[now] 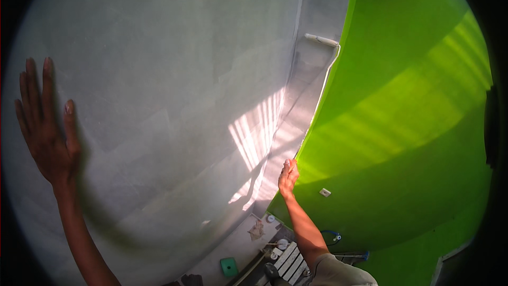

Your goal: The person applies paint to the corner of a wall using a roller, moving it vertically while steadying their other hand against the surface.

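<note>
My left hand [49,143] is raised at the far left, fingers stretched and spread, against or close to the grey-white wall [159,63]. Nothing is in it. In the middle, my right hand [288,177] is closed round the lower end of a long-handled paint roller [321,41]. Its thin rod runs up along the edge of the bright green wall [402,74]. The roller head is at the narrow greyish strip [325,0] between the two walls; whether it presses on the surface, I cannot tell.
Below are a slatted white wooden platform [290,262], a green stool-like object [229,267], a crumpled rag or paper [256,230] and small round containers. A socket plate [325,193] sits on the green wall, with a coiled blue hose or cord [336,237] lower down.
</note>
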`<control>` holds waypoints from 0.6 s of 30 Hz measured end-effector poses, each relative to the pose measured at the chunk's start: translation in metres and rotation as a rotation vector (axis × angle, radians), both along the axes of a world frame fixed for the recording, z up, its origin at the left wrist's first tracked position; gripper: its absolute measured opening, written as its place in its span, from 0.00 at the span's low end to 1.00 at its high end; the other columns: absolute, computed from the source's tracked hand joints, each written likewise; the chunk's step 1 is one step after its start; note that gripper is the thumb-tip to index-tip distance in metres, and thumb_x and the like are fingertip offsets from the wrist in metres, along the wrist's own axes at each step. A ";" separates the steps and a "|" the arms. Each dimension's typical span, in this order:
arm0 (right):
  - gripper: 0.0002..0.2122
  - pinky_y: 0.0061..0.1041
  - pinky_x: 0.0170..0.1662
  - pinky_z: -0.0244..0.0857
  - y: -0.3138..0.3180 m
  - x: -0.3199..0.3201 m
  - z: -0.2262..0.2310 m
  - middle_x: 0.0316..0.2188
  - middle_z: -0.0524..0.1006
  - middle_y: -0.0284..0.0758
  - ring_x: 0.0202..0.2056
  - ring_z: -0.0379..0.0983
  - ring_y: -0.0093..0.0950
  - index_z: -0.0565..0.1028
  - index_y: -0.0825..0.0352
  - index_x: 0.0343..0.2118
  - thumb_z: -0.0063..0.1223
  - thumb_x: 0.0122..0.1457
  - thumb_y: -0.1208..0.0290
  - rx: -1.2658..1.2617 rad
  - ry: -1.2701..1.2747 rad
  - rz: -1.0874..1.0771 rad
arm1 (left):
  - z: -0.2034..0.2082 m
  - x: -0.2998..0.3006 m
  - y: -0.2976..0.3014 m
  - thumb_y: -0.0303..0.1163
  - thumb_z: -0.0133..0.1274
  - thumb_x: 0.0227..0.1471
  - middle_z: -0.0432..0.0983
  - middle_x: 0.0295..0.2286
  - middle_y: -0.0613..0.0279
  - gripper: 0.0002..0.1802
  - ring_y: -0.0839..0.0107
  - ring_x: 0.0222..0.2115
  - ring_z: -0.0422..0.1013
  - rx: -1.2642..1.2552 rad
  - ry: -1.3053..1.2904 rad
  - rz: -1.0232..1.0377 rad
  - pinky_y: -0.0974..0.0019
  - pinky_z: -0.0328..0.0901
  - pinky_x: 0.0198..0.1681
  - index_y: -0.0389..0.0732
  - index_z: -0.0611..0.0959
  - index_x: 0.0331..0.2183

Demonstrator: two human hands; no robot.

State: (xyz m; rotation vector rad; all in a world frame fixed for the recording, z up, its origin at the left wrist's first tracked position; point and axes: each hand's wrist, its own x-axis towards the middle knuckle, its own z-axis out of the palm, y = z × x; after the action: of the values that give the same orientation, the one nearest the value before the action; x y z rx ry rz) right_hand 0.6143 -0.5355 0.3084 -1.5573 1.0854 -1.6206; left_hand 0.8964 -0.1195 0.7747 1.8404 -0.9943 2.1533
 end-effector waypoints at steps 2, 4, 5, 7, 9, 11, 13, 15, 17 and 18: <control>0.14 0.27 0.28 0.57 0.013 -0.002 -0.017 0.21 0.67 0.28 0.23 0.61 0.21 0.71 0.68 0.31 0.50 0.71 0.63 0.041 -0.012 0.015 | -0.001 0.001 0.001 0.46 0.40 0.68 0.51 0.72 0.69 0.32 0.65 0.73 0.45 0.002 -0.002 0.009 0.45 0.38 0.75 0.60 0.61 0.71; 0.15 0.27 0.29 0.58 0.021 -0.001 -0.039 0.21 0.67 0.28 0.24 0.62 0.21 0.71 0.68 0.31 0.51 0.71 0.62 0.008 0.029 -0.046 | -0.001 0.001 0.001 0.46 0.41 0.68 0.51 0.72 0.69 0.32 0.65 0.73 0.45 0.002 -0.007 0.009 0.45 0.38 0.75 0.61 0.61 0.71; 0.15 0.27 0.30 0.59 0.024 -0.001 -0.050 0.22 0.68 0.29 0.24 0.63 0.21 0.72 0.69 0.31 0.51 0.71 0.62 -0.026 0.071 -0.105 | -0.001 0.000 0.002 0.46 0.41 0.68 0.51 0.72 0.70 0.32 0.65 0.73 0.45 0.000 0.010 0.012 0.45 0.38 0.75 0.61 0.61 0.71; 0.14 0.24 0.27 0.60 0.025 -0.004 -0.078 0.21 0.68 0.27 0.22 0.63 0.19 0.72 0.67 0.33 0.51 0.71 0.62 -0.056 0.161 -0.132 | 0.000 -0.002 0.002 0.46 0.41 0.68 0.51 0.72 0.70 0.32 0.66 0.73 0.45 -0.004 0.024 0.013 0.45 0.38 0.75 0.61 0.61 0.71; 0.12 0.20 0.21 0.58 0.032 -0.001 -0.095 0.19 0.66 0.23 0.18 0.61 0.15 0.72 0.65 0.35 0.51 0.72 0.62 0.182 0.032 -0.001 | 0.001 0.000 0.002 0.46 0.41 0.68 0.51 0.72 0.70 0.32 0.65 0.73 0.45 -0.006 0.015 0.028 0.45 0.38 0.75 0.62 0.61 0.71; 0.10 0.17 0.17 0.54 0.027 0.003 -0.103 0.17 0.64 0.20 0.15 0.58 0.13 0.72 0.63 0.36 0.51 0.72 0.62 0.162 -0.008 -0.013 | 0.001 0.000 0.001 0.46 0.42 0.67 0.52 0.72 0.71 0.32 0.66 0.73 0.46 -0.016 0.022 0.013 0.44 0.40 0.75 0.62 0.62 0.70; 0.11 0.17 0.17 0.54 0.027 0.015 -0.088 0.17 0.63 0.20 0.16 0.57 0.13 0.71 0.62 0.34 0.51 0.72 0.62 0.159 -0.048 0.007 | -0.001 0.001 0.002 0.46 0.43 0.67 0.52 0.71 0.72 0.32 0.66 0.73 0.46 -0.025 0.027 0.012 0.44 0.41 0.74 0.63 0.63 0.70; 0.11 0.17 0.18 0.53 0.025 0.024 -0.060 0.17 0.63 0.20 0.16 0.57 0.12 0.70 0.62 0.33 0.50 0.72 0.62 0.111 -0.105 0.046 | -0.001 -0.002 0.004 0.46 0.43 0.67 0.52 0.71 0.72 0.32 0.66 0.73 0.46 -0.020 0.043 0.008 0.43 0.41 0.74 0.63 0.63 0.70; 0.11 0.18 0.17 0.52 0.021 0.030 -0.030 0.17 0.63 0.20 0.16 0.56 0.12 0.69 0.62 0.32 0.50 0.72 0.63 0.063 -0.148 0.071 | -0.002 -0.001 0.002 0.46 0.42 0.67 0.51 0.72 0.71 0.32 0.65 0.73 0.45 -0.020 0.056 0.004 0.44 0.40 0.74 0.62 0.62 0.70; 0.11 0.18 0.17 0.51 0.020 0.032 -0.015 0.16 0.62 0.20 0.15 0.56 0.12 0.69 0.62 0.32 0.49 0.72 0.64 0.078 -0.162 0.095 | -0.002 -0.002 0.001 0.45 0.42 0.67 0.51 0.72 0.70 0.32 0.65 0.73 0.45 -0.019 0.069 0.002 0.44 0.38 0.75 0.61 0.61 0.71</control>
State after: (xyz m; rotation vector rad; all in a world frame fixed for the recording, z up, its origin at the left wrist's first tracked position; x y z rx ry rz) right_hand 0.6461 -0.5159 0.2936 -1.3801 0.9623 -1.5914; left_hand 0.8940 -0.1185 0.7730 1.8938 -0.9554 2.0771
